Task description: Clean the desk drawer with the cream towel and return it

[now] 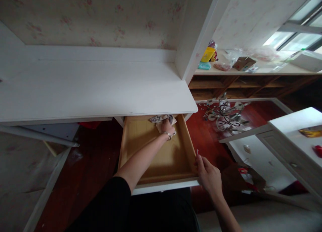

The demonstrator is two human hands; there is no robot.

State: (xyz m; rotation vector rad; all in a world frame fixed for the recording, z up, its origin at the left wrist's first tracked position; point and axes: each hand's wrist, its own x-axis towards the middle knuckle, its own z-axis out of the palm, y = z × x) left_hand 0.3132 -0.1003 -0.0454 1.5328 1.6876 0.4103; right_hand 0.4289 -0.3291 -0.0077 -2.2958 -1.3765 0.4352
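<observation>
An open wooden drawer (141,151) with a white front juts out below the white desk top. My left hand (167,126), a bracelet at its wrist, reaches to the back right of the drawer. Its fingers close on a small beige cloth pouch (159,126), partly hidden under the hand. Beside the pouch lies a dark patterned cloth piece (154,119). At the drawer's front right corner, my right hand (209,174) is closed with the thumb on top. A thin pale strip (197,152) pokes up from its fingertips; the rest of it is hidden.
The white desk top (100,88) overhangs the drawer's back. A metal chandelier (227,113) lies on the red floor (203,128) to the right. Nearer stand a white cabinet (281,138) and a brown paper bag (233,178). Bags and a box cover a low shelf unit (261,71) by the window.
</observation>
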